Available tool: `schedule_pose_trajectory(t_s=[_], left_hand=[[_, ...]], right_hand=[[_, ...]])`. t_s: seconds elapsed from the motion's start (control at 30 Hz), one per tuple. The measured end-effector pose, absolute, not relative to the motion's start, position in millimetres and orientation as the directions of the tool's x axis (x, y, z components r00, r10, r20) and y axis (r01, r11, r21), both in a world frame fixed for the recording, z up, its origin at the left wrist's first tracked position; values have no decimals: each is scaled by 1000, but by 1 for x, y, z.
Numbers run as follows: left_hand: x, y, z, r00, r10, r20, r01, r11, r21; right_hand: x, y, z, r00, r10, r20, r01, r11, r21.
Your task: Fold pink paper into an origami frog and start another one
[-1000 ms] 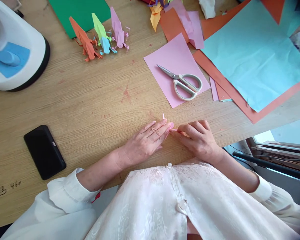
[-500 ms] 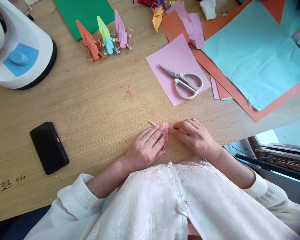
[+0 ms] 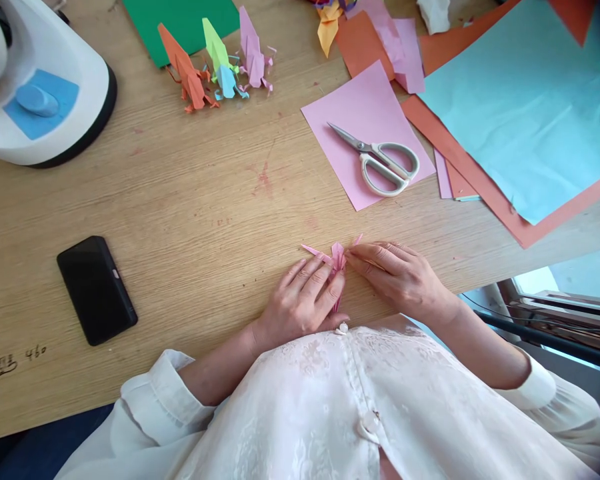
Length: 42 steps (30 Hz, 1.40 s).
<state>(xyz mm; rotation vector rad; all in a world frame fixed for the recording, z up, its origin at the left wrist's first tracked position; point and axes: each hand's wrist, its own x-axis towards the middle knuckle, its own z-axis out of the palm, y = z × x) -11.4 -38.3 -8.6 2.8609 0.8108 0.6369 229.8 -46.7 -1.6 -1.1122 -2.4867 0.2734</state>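
A small folded pink paper figure point(image 3: 336, 256) lies on the wooden table point(image 3: 190, 200) near its front edge, with thin points sticking out to the left and upper right. My left hand point(image 3: 303, 303) presses down on it with fingers laid flat and together. My right hand point(image 3: 397, 277) pinches the figure's right side between thumb and fingertips. Most of the paper is hidden under both hands.
White-handled scissors point(image 3: 380, 163) rest on a pink sheet point(image 3: 350, 113). Light blue point(image 3: 525, 100) and orange sheets point(image 3: 485, 193) lie at the right. Several folded paper animals point(image 3: 220, 60) stand by a green sheet point(image 3: 185, 20). A black phone point(image 3: 96, 290) lies left, a white appliance point(image 3: 40, 87) at far left.
The pink figure has been turned and flattened: its upright point now lies sideways, pointing left. My hands stayed together on it. The view shifted slightly.
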Motion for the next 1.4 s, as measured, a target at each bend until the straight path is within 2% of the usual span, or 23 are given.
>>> schedule_pose_trajectory(t_s=[0.17, 0.43, 0.63, 0.8, 0.97, 1.1, 1.2, 1.3, 1.4], left_hand=[[-10, -41, -8, 788, 508, 348, 485, -860, 157], [-8, -41, -11, 809, 465, 361, 483, -875, 44], [-7, -39, -10, 806, 451, 383, 482, -876, 17], [-4, -40, -5, 794, 469, 388, 511, -860, -6], [-2, -41, -3, 786, 497, 367, 526, -850, 24], [-1, -43, -6, 769, 512, 382, 548, -836, 17], [0, -44, -9, 764, 511, 392, 551, -834, 13], [0, -43, -9, 765, 508, 397, 546, -837, 18], [1, -42, -8, 766, 497, 409, 544, -839, 0]], right_hand=[[228, -48, 2, -595, 764, 249, 676, 643, -359], [222, -42, 6, -593, 770, 235, 727, 638, -253], [220, -41, 10, -623, 751, 217, 702, 660, -269], [217, -36, 11, -584, 777, 235, 757, 626, -185], [225, -18, 12, -712, 663, 230, 640, 748, -175], [234, -9, 14, -793, 566, 226, 528, 823, -210], [237, -8, 12, -803, 545, 242, 487, 834, -261], [238, -9, 9, -772, 589, 239, 497, 794, -350], [236, -9, 10, -678, 708, 196, 541, 662, -519]])
